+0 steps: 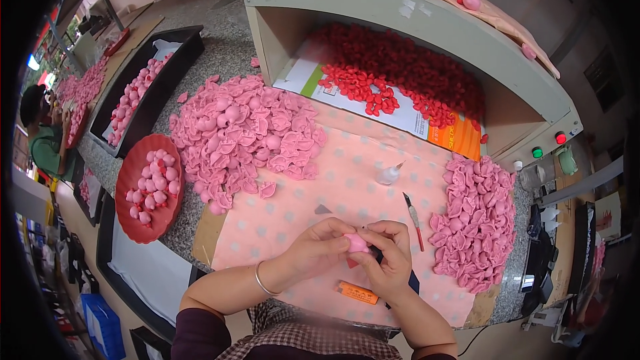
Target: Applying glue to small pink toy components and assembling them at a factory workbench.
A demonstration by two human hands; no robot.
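My left hand (317,248) and my right hand (390,260) meet over a pink dotted cloth (347,173) and together pinch a small pink rounded piece (356,243). A dark thin object shows between my right fingers beside the piece. Left of the hands lies a large heap of pink shell-like pieces (243,130). A second pink heap (477,220) lies to the right. A small red-handled knife (413,217) and a small clear glue bottle (389,173) rest on the cloth just beyond my hands. An orange tube (357,292) lies under my wrists.
A red round tray (127,210) and a long black tray (170,70) hold pink balls at left. A grey shelf box (400,7) behind shelters a mass of small red pieces (407,73). Another person (43,137) works at far left. A control panel with red and green buttons (548,145) stands right.
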